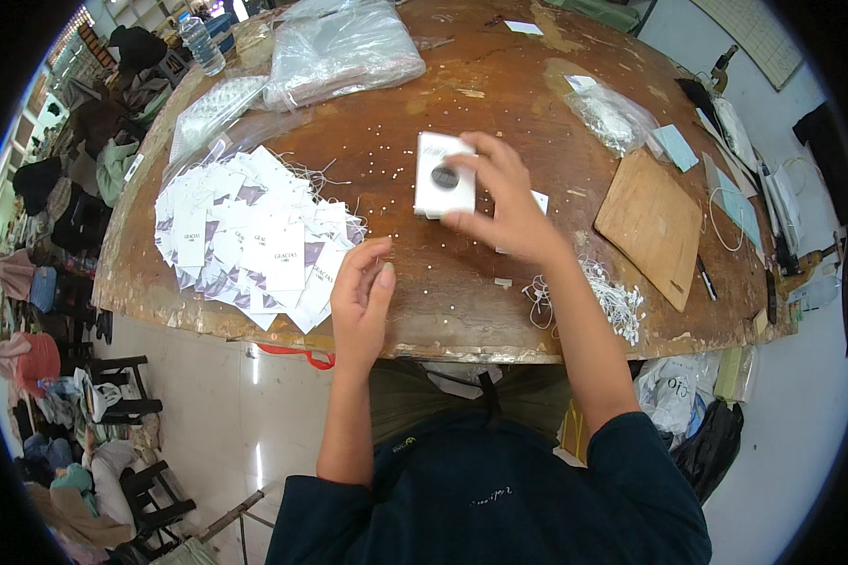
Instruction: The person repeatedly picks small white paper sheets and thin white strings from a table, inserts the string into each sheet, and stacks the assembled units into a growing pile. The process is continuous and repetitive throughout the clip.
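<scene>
On the brown table, my right hand [507,193] reaches over a small stack of white cards [432,198] with a dark round mark on top. Its fingers lie on the stack's right side and the thumb is at the lower edge. My left hand [361,292] hovers near the table's front edge, fingers loosely bent and thumb apart, with nothing seen in it. Just left of it spreads a big heap of white hang tags [245,240] with purple parts and white strings. A bundle of white strings [612,301] lies under my right forearm.
A wooden board [652,229] rests on the table [499,85] at the right, with a pen [707,279] beside it. Clear plastic packs [344,56] and a water bottle [201,44] stand at the far left. Stools with piled clothes [122,386] line the left floor.
</scene>
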The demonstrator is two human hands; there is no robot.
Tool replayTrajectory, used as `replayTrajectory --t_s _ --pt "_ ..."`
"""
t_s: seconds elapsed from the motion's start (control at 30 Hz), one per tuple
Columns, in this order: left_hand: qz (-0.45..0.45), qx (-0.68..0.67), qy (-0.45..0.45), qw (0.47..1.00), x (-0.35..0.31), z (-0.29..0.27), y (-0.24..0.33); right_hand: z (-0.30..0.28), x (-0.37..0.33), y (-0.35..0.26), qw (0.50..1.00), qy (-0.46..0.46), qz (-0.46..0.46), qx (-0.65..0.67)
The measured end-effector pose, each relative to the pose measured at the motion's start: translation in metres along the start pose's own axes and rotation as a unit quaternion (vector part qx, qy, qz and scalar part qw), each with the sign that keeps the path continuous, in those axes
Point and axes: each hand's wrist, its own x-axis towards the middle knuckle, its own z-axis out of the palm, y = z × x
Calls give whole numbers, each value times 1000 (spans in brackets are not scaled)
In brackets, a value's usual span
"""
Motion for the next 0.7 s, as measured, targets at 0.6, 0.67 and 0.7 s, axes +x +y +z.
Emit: replayTrajectory --t_s 0.6,0.67,0.7 --pt "-274 -241 -98 926 -15 17 -6 -43 -74 52 949 -157 227 -153" --pt "-273 -230 -92 929 -16 16 -6 -43 -75 53 953 -151 223 -142" --pt "-273 -226 -91 931 -15 16 -6 -43 -76 54 955 -142 218 -141"
